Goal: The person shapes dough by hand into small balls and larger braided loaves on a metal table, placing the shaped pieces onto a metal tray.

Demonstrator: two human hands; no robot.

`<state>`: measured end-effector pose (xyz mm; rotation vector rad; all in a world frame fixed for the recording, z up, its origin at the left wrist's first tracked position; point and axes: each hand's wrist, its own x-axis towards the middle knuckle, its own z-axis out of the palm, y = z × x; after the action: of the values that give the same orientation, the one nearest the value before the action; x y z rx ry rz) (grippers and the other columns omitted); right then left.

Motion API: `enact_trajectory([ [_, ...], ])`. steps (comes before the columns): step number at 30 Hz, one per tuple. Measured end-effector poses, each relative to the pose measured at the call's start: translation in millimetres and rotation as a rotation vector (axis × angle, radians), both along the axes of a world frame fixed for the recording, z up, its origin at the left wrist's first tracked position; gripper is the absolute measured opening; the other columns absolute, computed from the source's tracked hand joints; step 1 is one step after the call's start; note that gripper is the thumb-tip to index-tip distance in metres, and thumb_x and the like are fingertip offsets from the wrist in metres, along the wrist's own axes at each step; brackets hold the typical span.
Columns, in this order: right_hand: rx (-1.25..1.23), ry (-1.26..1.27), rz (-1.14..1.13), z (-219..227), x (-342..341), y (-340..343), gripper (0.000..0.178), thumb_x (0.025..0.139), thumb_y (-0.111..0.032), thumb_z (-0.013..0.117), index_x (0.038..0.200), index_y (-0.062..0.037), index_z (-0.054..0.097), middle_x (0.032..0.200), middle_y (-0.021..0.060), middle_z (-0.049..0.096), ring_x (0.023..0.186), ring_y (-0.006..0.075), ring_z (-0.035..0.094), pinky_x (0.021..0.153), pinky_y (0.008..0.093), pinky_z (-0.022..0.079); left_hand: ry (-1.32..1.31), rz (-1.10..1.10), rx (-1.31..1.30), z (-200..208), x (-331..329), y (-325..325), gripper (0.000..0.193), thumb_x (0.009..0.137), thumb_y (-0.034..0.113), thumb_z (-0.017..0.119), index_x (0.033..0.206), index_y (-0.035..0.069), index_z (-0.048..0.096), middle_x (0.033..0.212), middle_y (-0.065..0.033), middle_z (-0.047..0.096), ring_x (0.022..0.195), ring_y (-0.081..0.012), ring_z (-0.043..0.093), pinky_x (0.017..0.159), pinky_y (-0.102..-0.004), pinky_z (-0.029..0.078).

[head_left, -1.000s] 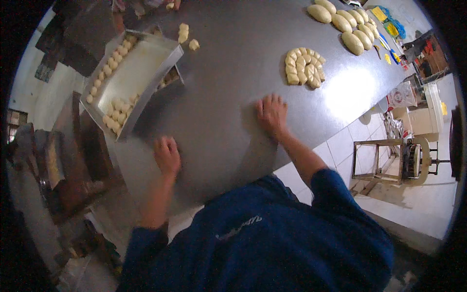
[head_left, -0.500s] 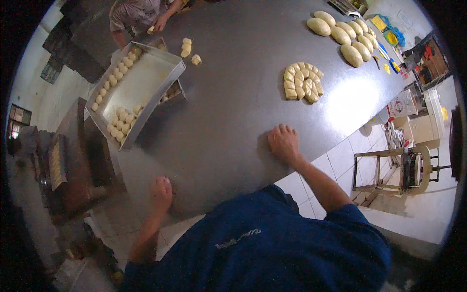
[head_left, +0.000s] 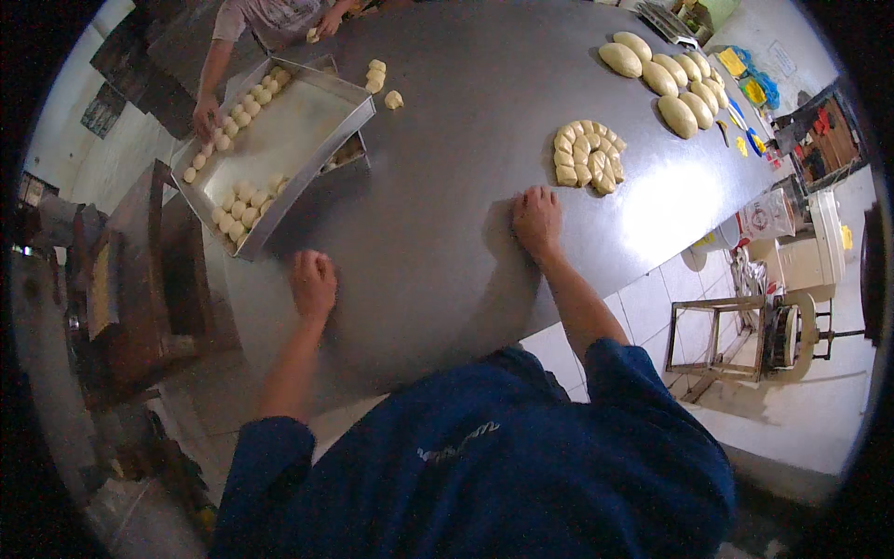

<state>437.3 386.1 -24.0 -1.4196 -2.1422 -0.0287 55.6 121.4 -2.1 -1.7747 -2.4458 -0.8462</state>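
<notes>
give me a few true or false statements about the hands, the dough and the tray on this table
1. Both of the person's hands rest on the grey table. True: the left hand and right hand lie palm down on it.
2. The right hand is lifting the cluster of dough pieces. False: the cluster lies on the table just beyond that hand, apart from it.
3. The metal tray is completely full of dough balls. False: balls line its ends, and the middle is bare.
4. Large oval dough loaves lie in a row at the far right of the table. True.
5. Another person's hand is at the tray. True.
</notes>
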Motion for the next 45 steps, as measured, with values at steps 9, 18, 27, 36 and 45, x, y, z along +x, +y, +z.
enact_trajectory([
  [9, -0.107, -0.020, 0.022, 10, 14, -24, 0.018, 0.094, -0.018, 0.060, 0.095, -0.0003, 0.061, 0.098, 0.0189, 0.064, 0.097, 0.0407, 0.059, 0.091, 0.0497, 0.047, -0.038, -0.001, -0.147, -16, -41, -21, 0.018, 0.095, 0.019, 0.063, 0.104, 0.004, 0.060, 0.105, -0.0190, 0.060, 0.107, -0.0406, 0.057, 0.090, -0.0564, 0.043],
  [18, -0.402, 0.075, -0.121, 17, 15, -73, 0.018, 0.092, -0.022, 0.069, 0.102, -0.0069, 0.069, 0.099, 0.0135, 0.072, 0.082, 0.0303, 0.071, 0.069, 0.0422, 0.057, 0.018, 0.617, -0.223, -9, -139, -71, 0.060, 0.099, 0.038, 0.058, 0.147, 0.004, 0.045, 0.154, -0.0272, 0.040, 0.146, -0.0423, 0.036, 0.117, -0.0596, 0.028],
  [27, -1.047, 0.112, 0.886, 51, -309, -217, 0.053, 0.084, -0.034, 0.084, 0.125, -0.0033, 0.068, 0.105, 0.0160, 0.074, 0.092, 0.0240, 0.070, 0.084, 0.0394, 0.057, 0.112, 0.776, -0.323, -17, -122, -62, 0.083, 0.101, 0.061, 0.045, 0.161, 0.007, 0.030, 0.166, -0.0293, 0.019, 0.151, -0.0458, 0.028, 0.123, -0.0624, 0.016],
  [36, -0.336, -0.096, 0.622, 148, -430, -9, 0.050, 0.086, -0.048, 0.075, 0.108, -0.0034, 0.073, 0.102, 0.0199, 0.073, 0.094, 0.0334, 0.071, 0.084, 0.0448, 0.054, 0.090, 0.792, -0.368, 5, -118, -48, 0.086, 0.100, 0.063, 0.048, 0.160, 0.005, 0.031, 0.164, -0.0325, 0.023, 0.150, -0.0474, 0.030, 0.119, -0.0670, 0.021],
  [45, -0.491, 0.498, 0.586, 158, -356, -11, 0.032, 0.090, -0.025, 0.071, 0.113, -0.0038, 0.069, 0.098, 0.0123, 0.074, 0.087, 0.0287, 0.070, 0.079, 0.0431, 0.054, 0.111, 0.814, -0.458, -5, -120, -40, 0.090, 0.096, 0.066, 0.052, 0.163, 0.010, 0.029, 0.169, -0.0243, 0.019, 0.153, -0.0433, 0.026, 0.120, -0.0648, 0.019],
])
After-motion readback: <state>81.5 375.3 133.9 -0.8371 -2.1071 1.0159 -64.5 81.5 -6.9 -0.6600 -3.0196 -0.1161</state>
